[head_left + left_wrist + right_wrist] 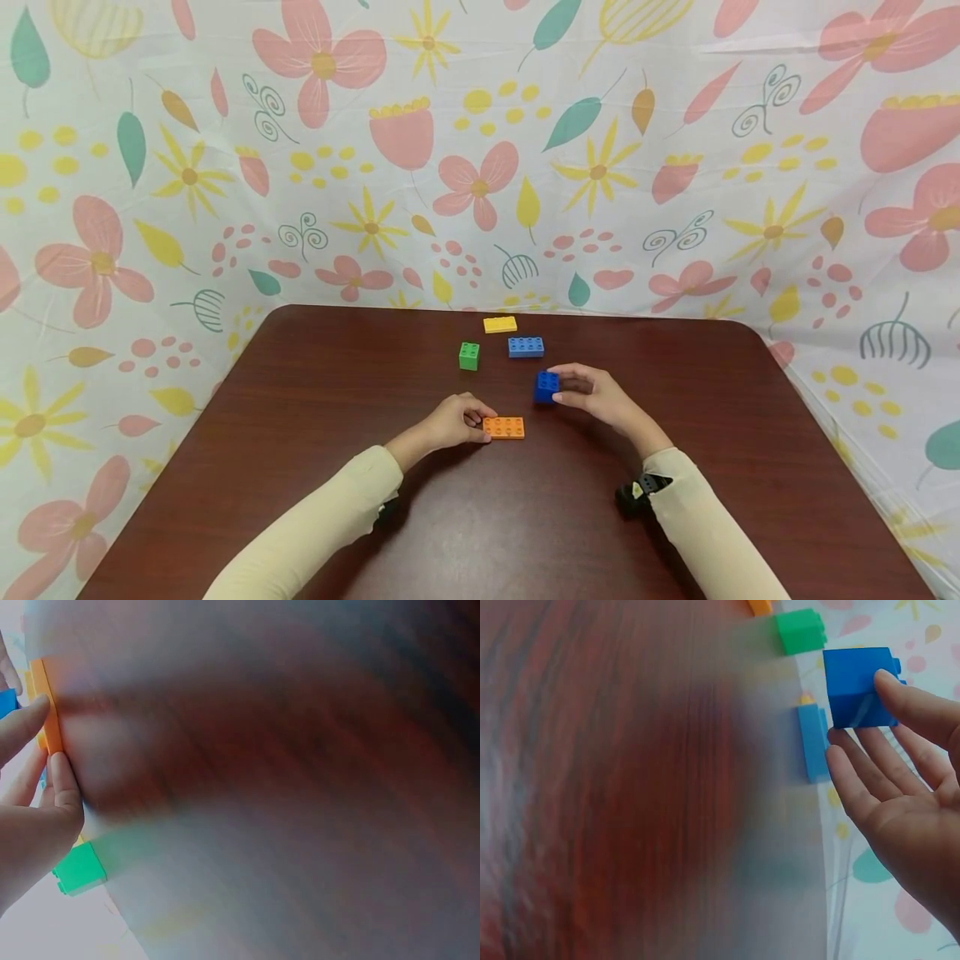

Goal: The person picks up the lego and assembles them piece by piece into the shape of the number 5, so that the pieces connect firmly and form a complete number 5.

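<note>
My left hand [452, 422] pinches the left end of a flat orange toy building brick [506, 428] with two rows of studs, lying low over the table. In the left wrist view, the thumb and fingers grip the edges of the orange brick [51, 724]. To the right and a little farther back, my right hand [606, 400] holds a dark blue block-shaped brick [547, 387] between thumb and fingertips. The right wrist view shows the thumb on one side of the dark blue brick [855, 686] and fingertips below it, studs pointing away from the table.
Behind the hands, a green brick [468, 357], a lighter blue long brick [526, 347] and a flat yellow brick [500, 325] lie on the dark brown table [337, 367]. A flower-patterned cloth [480, 125] hangs along the table's back edge.
</note>
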Available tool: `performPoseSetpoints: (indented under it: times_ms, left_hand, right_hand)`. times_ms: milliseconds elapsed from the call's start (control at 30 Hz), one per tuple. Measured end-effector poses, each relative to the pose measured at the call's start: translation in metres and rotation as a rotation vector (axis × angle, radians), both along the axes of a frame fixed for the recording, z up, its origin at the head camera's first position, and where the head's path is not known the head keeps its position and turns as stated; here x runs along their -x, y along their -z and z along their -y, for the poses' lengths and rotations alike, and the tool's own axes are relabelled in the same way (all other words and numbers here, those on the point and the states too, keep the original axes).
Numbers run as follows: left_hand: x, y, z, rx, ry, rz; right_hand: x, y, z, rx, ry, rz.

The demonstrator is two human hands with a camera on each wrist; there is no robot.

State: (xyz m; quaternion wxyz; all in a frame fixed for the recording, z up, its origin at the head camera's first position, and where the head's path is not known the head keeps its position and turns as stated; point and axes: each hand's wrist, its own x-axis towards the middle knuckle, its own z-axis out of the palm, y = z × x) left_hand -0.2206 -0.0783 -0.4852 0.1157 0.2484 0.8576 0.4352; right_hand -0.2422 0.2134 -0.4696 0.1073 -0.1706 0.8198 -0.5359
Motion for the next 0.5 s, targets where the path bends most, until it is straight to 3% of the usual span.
performPoseSetpoints:
  times_ms: [500]
  left_hand:
    - [0.002,0.004,0.000,-0.027,-0.015,0.024]
  right_hand:
    - [-0.014,-0.005,0.025,0.052,-0.071,-0.032]
